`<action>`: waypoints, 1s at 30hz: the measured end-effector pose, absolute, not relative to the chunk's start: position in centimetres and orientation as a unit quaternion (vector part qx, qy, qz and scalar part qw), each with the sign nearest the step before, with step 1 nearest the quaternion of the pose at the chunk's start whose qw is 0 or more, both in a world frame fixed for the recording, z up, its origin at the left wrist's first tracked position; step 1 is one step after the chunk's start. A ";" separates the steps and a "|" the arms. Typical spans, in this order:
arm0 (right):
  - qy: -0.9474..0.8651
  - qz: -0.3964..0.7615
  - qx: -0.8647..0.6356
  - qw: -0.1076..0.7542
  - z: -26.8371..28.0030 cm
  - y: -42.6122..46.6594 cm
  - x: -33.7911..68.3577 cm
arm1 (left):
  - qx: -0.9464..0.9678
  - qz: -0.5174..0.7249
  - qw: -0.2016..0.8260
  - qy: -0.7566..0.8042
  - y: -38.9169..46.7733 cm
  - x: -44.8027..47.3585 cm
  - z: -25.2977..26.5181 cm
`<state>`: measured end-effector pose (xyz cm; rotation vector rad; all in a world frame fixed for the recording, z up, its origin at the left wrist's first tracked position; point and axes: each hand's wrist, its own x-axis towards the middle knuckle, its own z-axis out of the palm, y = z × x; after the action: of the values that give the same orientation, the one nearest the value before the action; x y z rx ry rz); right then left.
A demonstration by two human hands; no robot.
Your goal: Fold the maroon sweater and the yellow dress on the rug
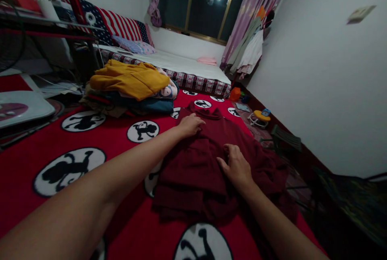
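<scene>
A dark maroon long-sleeved top lies spread on the red blanket, its collar pointing away from me. On the left, one side and its sleeve are folded inward over the body; the other side lies loose and rumpled to the right. My left hand rests near the left shoulder, fingers stretched out over the cloth. Over the middle of the top is my right hand, thumb and fingers apart, with nothing visible in its grasp. Whether its fingertips touch the fabric is hard to tell.
A pile of folded clothes, mustard yellow on top, sits at the far left of the red blanket with monkey prints. Behind it stands a bed. A cluttered desk is on the left; stools line the right wall.
</scene>
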<state>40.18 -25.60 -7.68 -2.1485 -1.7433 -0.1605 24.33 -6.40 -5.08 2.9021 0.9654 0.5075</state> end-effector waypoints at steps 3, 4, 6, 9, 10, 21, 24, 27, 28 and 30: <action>-0.637 -0.120 -0.734 0.203 -8.1 -25.9 39.7 | 0.935 0.141 0.011 0.325 -5.9 25.3 -5.2; -0.650 -0.143 -0.718 0.205 -8.2 -25.9 39.5 | 0.930 0.151 0.007 0.334 -6.2 25.5 -5.3; -0.689 -0.164 -0.681 0.186 -8.3 -25.9 39.4 | 0.918 0.179 -0.009 0.353 -7.0 25.7 -5.7; -0.730 -0.108 -0.664 0.118 -8.7 -25.6 39.5 | 0.899 0.235 -0.007 0.370 -8.2 25.2 -6.9; -0.726 -0.084 -0.675 0.100 -8.8 -25.4 39.6 | 0.895 0.240 0.006 0.377 -8.3 24.8 -7.3; -0.691 -0.019 -0.721 0.048 -8.3 -26.5 39.2 | 0.883 0.040 0.080 0.460 -11.0 22.7 -7.9; -0.709 -0.002 -0.702 0.064 -7.5 -28.8 39.1 | 0.891 0.043 0.067 0.448 -14.2 21.3 -7.8; -0.735 0.043 -0.662 0.143 -6.5 -31.8 39.9 | 0.894 0.069 0.092 0.433 -16.3 19.1 -7.2; -0.736 0.056 -0.650 0.183 -6.1 -32.7 40.4 | 0.891 0.090 0.101 0.433 -16.7 18.4 -7.0; -0.723 0.067 -0.637 0.260 -5.5 -34.2 41.4 | 0.886 0.150 0.104 0.425 -16.9 17.5 -6.6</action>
<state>41.40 -34.17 -5.49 -1.7257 -1.9570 0.1803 17.54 -16.88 -6.58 2.6142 1.2540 0.4431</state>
